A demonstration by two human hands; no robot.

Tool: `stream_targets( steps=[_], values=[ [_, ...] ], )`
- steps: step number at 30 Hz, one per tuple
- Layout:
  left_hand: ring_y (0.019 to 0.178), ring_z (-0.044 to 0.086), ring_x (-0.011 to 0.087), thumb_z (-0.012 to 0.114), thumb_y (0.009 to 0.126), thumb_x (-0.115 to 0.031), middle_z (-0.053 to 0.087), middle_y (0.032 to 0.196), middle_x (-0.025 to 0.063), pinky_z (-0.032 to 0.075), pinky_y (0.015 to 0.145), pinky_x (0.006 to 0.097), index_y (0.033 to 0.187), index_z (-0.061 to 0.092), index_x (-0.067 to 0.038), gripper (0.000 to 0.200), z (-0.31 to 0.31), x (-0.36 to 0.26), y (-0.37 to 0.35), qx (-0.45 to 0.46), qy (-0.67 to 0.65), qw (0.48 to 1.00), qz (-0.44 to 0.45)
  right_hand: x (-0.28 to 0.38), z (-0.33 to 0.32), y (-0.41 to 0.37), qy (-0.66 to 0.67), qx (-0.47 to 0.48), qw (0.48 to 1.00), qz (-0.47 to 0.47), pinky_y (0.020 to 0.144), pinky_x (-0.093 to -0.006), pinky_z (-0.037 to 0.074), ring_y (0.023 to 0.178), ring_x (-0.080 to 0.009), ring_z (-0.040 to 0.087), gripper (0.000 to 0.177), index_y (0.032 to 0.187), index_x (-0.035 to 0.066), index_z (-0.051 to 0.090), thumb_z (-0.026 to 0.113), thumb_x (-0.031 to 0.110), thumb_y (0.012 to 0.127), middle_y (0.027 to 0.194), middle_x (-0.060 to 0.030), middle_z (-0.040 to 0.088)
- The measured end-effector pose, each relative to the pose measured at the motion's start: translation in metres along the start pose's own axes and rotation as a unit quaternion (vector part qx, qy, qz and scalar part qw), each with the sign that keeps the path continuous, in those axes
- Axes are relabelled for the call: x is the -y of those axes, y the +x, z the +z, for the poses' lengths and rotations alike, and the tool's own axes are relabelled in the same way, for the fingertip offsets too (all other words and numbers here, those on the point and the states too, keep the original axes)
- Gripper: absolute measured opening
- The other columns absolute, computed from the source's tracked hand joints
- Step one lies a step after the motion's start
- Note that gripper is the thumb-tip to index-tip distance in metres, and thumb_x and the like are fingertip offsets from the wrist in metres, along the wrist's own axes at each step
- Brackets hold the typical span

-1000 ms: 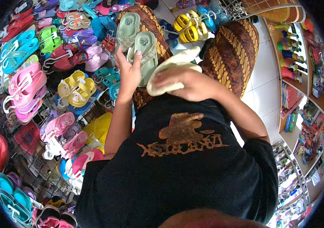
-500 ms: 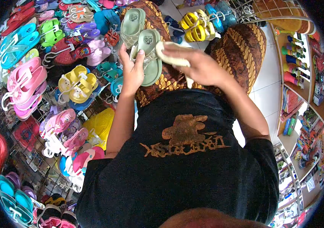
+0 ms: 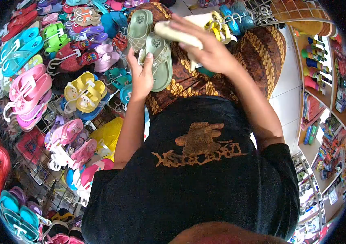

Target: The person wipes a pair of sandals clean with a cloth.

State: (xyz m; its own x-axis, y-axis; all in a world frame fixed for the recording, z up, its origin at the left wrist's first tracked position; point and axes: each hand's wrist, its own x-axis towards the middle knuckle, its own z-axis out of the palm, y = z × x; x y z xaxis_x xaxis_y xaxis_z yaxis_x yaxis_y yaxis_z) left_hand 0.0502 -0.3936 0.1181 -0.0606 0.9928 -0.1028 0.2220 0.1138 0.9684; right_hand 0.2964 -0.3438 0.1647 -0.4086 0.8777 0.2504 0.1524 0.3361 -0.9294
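A pair of pale green slide sandals (image 3: 163,75) lies over my lap, their soles facing up toward me and one overlapping the other. My left hand (image 3: 142,77) grips them at the straps, its thumb over the near sandal's edge. A folded cream cloth (image 3: 176,34) is pressed under the fingers of my right hand (image 3: 212,51), beside the toe end of the near sandal. A loose end of the cloth hangs below that palm. Motion smears the right fingertips a little.
Racks of colourful children's sandals (image 3: 30,93) crowd the left side. Yellow sandals (image 3: 220,28) hang beyond my knees, partly behind the right hand. Shelves with goods (image 3: 317,77) stand to the right, past white floor tiles (image 3: 285,101).
My right hand has moved up and slightly left with the cloth, toward the upper end of the near sandal. My left hand keeps its hold on the pair, nearly still.
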Motion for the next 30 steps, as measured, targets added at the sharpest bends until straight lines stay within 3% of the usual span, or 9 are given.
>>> stream_targets(
  steps=[4,5,15,16,18,19,23,26,30],
  values=[
    [0.136,0.042,0.0291,0.06,0.104,-0.016,0.038,0.146,0.02,0.032,0.117,0.042,0.152,0.028,0.002,0.061,0.001,0.002,-0.001,-0.016,0.005,1.0,-0.012,0.012,0.046,-0.027,-0.036,0.013,0.997,0.072,0.125,-0.0427,0.025,0.153,-0.0374,0.03,0.061,0.159,0.014,0.037,0.06,0.016,0.102,0.168,-0.0158,0.025],
    [0.137,0.04,0.0324,0.061,0.103,-0.02,0.037,0.147,0.0228,0.029,0.118,0.0436,0.152,0.027,0.003,0.064,0.001,0.005,-0.003,-0.025,0.03,0.999,-0.01,0.013,0.047,-0.034,-0.031,0.003,0.999,0.042,0.124,-0.0442,0.028,0.151,-0.0427,0.03,0.07,0.157,0.01,0.039,0.067,0.008,0.093,0.165,-0.0222,0.028],
    [0.142,0.034,0.0342,0.056,0.105,-0.028,0.034,0.151,0.0242,0.025,0.12,0.0443,0.152,0.027,0.007,0.066,0.002,0.006,-0.004,-0.032,0.075,0.997,-0.003,0.036,0.015,-0.073,-0.027,0.203,0.977,0.055,0.125,-0.0476,0.029,0.149,-0.0353,0.037,0.078,0.15,0.01,0.05,0.067,-0.006,0.076,0.16,-0.0132,0.042],
    [0.141,0.037,0.0318,0.051,0.105,-0.026,0.038,0.151,0.0219,0.027,0.12,0.0429,0.154,0.028,0.005,0.062,0.002,0.003,-0.005,-0.028,-0.043,0.999,-0.013,0.035,0.015,-0.073,-0.001,0.203,0.977,0.071,0.126,-0.0473,0.028,0.15,-0.0348,0.036,0.077,0.15,0.009,0.051,0.066,-0.007,0.076,0.161,-0.013,0.042],
    [0.141,0.043,0.0271,0.042,0.106,-0.022,0.045,0.151,0.0173,0.029,0.12,0.0401,0.156,0.028,0.0,0.056,0.0,-0.004,-0.005,-0.018,-0.276,0.961,-0.033,0.032,0.016,-0.074,0.023,0.183,0.98,0.081,0.125,-0.0454,0.03,0.149,-0.0326,0.038,0.072,0.148,0.008,0.052,0.065,-0.007,0.079,0.159,-0.0123,0.045],
    [0.151,0.024,0.0287,0.038,0.102,-0.02,0.028,0.161,0.02,0.02,0.123,0.0398,0.157,0.026,0.005,0.062,-0.003,-0.001,-0.005,0.006,-0.247,0.968,-0.033,0.03,0.017,-0.075,0.038,0.174,0.98,0.089,0.124,-0.0442,0.031,0.149,-0.0314,0.04,0.07,0.148,0.008,0.053,0.064,-0.007,0.08,0.158,-0.012,0.047],
    [0.15,0.024,0.0333,0.046,0.098,-0.015,0.03,0.158,0.0227,0.016,0.124,0.0424,0.156,0.026,0.005,0.065,-0.007,0.013,-0.011,0.006,0.031,0.999,0.011,0.029,0.013,-0.079,0.195,0.105,0.955,0.198,0.12,-0.04,0.037,0.142,-0.028,0.048,0.061,0.144,0.007,0.057,0.062,-0.003,0.084,0.15,-0.0155,0.055],
    [0.15,0.021,0.0396,0.051,0.098,-0.016,0.029,0.156,0.0257,0.01,0.124,0.0472,0.156,0.026,0.004,0.066,-0.002,-0.007,-0.013,0.01,0.133,0.991,0.018,0.039,0.01,-0.075,0.22,-0.028,0.932,0.287,0.091,-0.0295,0.054,0.106,-0.0145,0.066,0.045,0.14,0.006,0.061,0.057,0.001,0.095,0.13,-0.0075,0.067],
    [0.14,0.027,0.0443,0.061,0.097,-0.021,0.034,0.147,0.0291,0.011,0.12,0.0563,0.156,0.023,0.003,0.074,0.006,-0.002,-0.016,-0.02,0.205,0.977,0.049,0.016,0.002,-0.056,0.0,-0.19,0.975,0.116,0.091,-0.0336,0.055,0.104,-0.0244,0.07,0.042,0.135,0.005,0.063,0.06,0.003,0.093,0.124,-0.0149,0.069]
  ],
)
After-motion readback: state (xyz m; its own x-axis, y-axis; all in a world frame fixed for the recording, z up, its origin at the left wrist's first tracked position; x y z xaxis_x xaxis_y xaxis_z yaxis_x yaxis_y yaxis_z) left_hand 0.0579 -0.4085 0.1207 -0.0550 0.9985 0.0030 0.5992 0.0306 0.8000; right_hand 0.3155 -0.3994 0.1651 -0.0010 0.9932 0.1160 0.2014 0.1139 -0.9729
